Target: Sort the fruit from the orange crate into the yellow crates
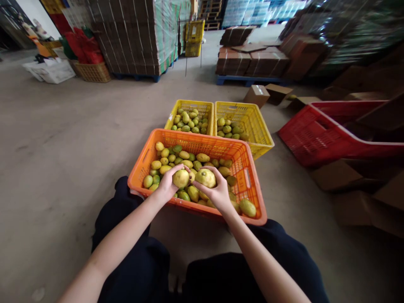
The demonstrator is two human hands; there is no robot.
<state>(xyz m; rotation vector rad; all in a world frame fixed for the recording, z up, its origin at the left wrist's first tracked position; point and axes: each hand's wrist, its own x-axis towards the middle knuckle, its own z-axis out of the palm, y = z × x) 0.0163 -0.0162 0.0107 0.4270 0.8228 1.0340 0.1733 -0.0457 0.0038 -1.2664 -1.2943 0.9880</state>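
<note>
Left hand (168, 185) closed round round yellow-green fruit (181, 179), right hand (217, 187) round oval yellow-green fruit (205, 178); both mid-frame, above orange slatted plastic crate (252, 185). Marks on crate's right wall, unreadable. Yellow plastic crates (257, 126) behind.

You see dim, soft light on the floor (63, 126), brighter at the top; glare flecks the wrap (325, 34) at upper right. Edges smear and stretch, but your central fruit (206, 178) looks sharper.
</note>
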